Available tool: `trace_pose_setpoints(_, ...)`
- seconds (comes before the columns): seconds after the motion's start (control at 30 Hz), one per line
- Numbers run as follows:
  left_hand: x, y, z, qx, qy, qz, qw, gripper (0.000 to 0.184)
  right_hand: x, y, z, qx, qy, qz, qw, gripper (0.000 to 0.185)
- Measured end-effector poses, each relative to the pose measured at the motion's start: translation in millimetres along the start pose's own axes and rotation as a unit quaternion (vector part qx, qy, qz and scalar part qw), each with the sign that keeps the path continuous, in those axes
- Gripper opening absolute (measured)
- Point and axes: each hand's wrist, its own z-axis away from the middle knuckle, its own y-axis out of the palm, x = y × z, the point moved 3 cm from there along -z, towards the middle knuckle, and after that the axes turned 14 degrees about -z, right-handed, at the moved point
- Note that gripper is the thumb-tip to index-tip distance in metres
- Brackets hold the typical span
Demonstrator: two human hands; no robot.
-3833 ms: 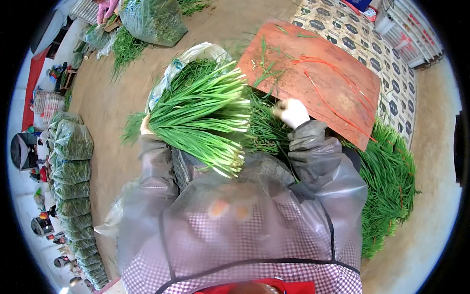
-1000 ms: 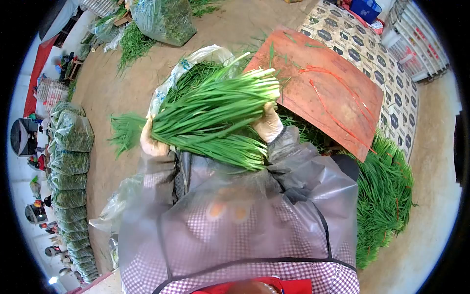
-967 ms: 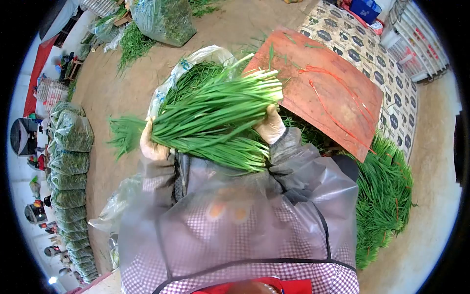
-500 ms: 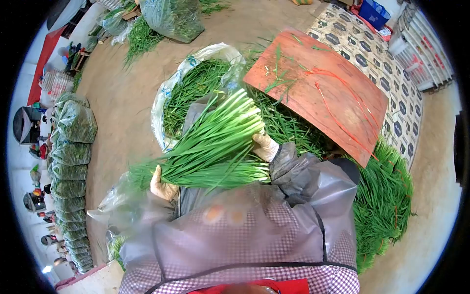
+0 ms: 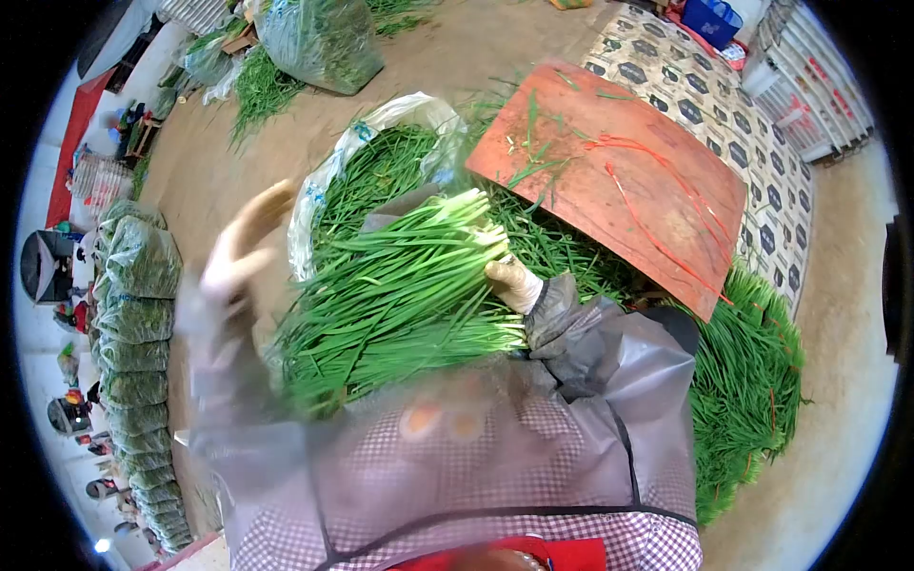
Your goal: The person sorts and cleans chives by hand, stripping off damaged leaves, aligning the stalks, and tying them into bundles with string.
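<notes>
A thick bundle of green stalks with pale ends (image 5: 400, 285) lies across my lap, its leafy ends to the left. My right hand (image 5: 515, 284) is closed around the pale ends on the bundle's right side. Off to the left, my left hand (image 5: 243, 249) is raised, blurred by motion, fingers apart and touching nothing. Just beyond the bundle is an open white plastic bag (image 5: 307, 224) with loose greens in it. A reddish board (image 5: 628, 181) at the right carries orange-red ties (image 5: 657, 224) and scattered leaves.
Tied green bundles (image 5: 747, 381) are piled at the right, below the board. Filled clear bags (image 5: 138, 314) stand in a long row at the left. Another full bag (image 5: 319, 48) stands on the floor at the top. A blue basket (image 5: 711, 21) is at the upper right.
My left hand has let go of the leafy ends and moved up and left. The bundle has come down nearer my lap, and its leaves have spread. My right hand still holds the pale ends.
</notes>
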Motion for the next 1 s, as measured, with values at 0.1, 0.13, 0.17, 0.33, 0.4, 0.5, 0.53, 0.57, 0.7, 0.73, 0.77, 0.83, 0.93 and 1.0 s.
trace_pose_setpoints(0.1, 39, 68, -77, 0.156, 0.000, -0.133, 0.979, 0.112, 5, -9, -3, -0.019, 0.041, 0.028, 0.999, 0.080)
trace_pose_setpoints(0.13, 41, 93, -89, 0.183, -0.019, -0.071, 0.980, 0.114, 9, -11, -4, -0.015, 0.085, 0.037, 0.996, 0.080)
trace_pose_setpoints(0.17, 42, 113, -98, 0.212, -0.039, -0.009, 0.976, 0.117, 15, -10, -7, -0.017, 0.082, 0.041, 0.996, 0.080)
trace_pose_setpoints(0.33, 36, 144, -99, 0.205, 0.025, -0.100, 0.973, 0.116, 38, 9, -13, -0.016, 0.105, 0.218, 0.970, 0.079)
trace_pose_setpoints(0.4, 32, 149, -92, 0.169, 0.003, -0.050, 0.984, 0.113, 44, 26, -17, 0.001, 0.124, 0.235, 0.964, 0.088)
trace_pose_setpoints(0.5, 33, 149, -86, 0.093, 0.006, 0.013, 0.996, 0.108, 45, 41, -23, -0.002, 0.038, 0.279, 0.959, 0.105)
trace_pose_setpoints(0.53, 36, 150, -85, 0.104, 0.020, 0.055, 0.993, 0.094, 45, 35, -30, 0.008, 0.051, 0.281, 0.958, 0.118)
trace_pose_setpoints(0.57, 37, 151, -83, 0.102, 0.020, 0.056, 0.993, 0.094, 42, 36, -31, 0.008, 0.053, 0.281, 0.958, 0.118)
trace_pose_setpoints(0.7, 27, 153, -75, 0.129, -0.034, 0.218, 0.967, 0.066, 26, 45, -41, -0.014, -0.038, 0.204, 0.978, 0.113)
trace_pose_setpoints(0.73, 24, 152, -74, 0.124, -0.043, 0.244, 0.961, 0.063, 24, 46, -42, -0.017, -0.087, 0.202, 0.975, 0.112)
trace_pose_setpoints(0.77, 21, 150, -74, 0.118, -0.052, 0.271, 0.954, 0.060, 23, 47, -43, -0.021, -0.136, 0.199, 0.970, 0.112)
trace_pose_setpoints(0.83, 5, 145, -70, 0.100, -0.035, 0.239, 0.965, 0.054, 20, 47, -43, -0.029, -0.153, 0.191, 0.969, 0.112)
trace_pose_setpoints(0.93, -20, 143, -67, 0.063, -0.027, 0.246, 0.967, 0.053, 18, 46, -43, -0.022, -0.167, 0.125, 0.978, 0.111)
trace_pose_setpoints(1.0, -11, 147, -69, 0.081, -0.034, 0.247, 0.965, 0.054, 22, 47, -42, -0.008, -0.135, 0.140, 0.981, 0.108)
